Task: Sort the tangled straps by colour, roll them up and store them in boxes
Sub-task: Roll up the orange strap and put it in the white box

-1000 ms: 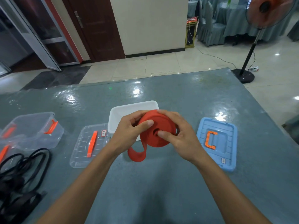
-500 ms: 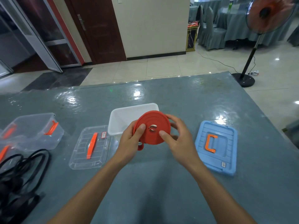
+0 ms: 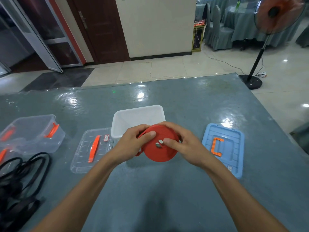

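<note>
A red strap (image 3: 160, 152), wound into a flat coil, is held just above the table in front of a white open box (image 3: 137, 118). My left hand (image 3: 132, 143) grips the coil's left edge, thumb on its face. My right hand (image 3: 182, 144) grips the right side, thumb pressing near the coil's centre hole. Only a short bit of strap end shows below my left hand. A tangle of black straps (image 3: 18, 178) lies at the table's near left.
A clear lid with an orange handle (image 3: 92, 149) lies left of the white box. A blue lid (image 3: 225, 148) lies to the right. A clear box with orange latches (image 3: 31, 133) stands at far left. A standing fan (image 3: 257, 56) is beyond the table's far right corner.
The loose red tail that hung below my left hand has been wound in, so the coil is nearly complete. The coil has tilted flatter, and both hands shifted slightly round it.
</note>
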Motion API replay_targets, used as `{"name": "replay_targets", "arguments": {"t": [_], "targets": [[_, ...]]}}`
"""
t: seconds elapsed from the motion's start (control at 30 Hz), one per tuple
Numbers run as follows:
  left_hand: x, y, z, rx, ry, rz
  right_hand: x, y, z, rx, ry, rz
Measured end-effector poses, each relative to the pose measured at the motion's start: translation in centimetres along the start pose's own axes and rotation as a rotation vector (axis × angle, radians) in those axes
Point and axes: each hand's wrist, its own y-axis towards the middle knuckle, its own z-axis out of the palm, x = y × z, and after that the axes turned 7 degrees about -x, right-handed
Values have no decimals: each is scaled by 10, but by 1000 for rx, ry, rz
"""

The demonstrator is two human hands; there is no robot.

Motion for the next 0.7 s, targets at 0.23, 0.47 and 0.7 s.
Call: {"name": "replay_targets", "arguments": {"t": [0.23, 0.47, 0.7], "targets": [[-3, 1, 21, -246, -244, 72, -4, 6, 24, -367, 383, 142], [9, 9, 32, -436, -234, 114, -12, 8, 50, -450, 332, 148], [23, 23, 13, -419, -236, -40, -30, 8, 41, -201, -504, -196]]}}
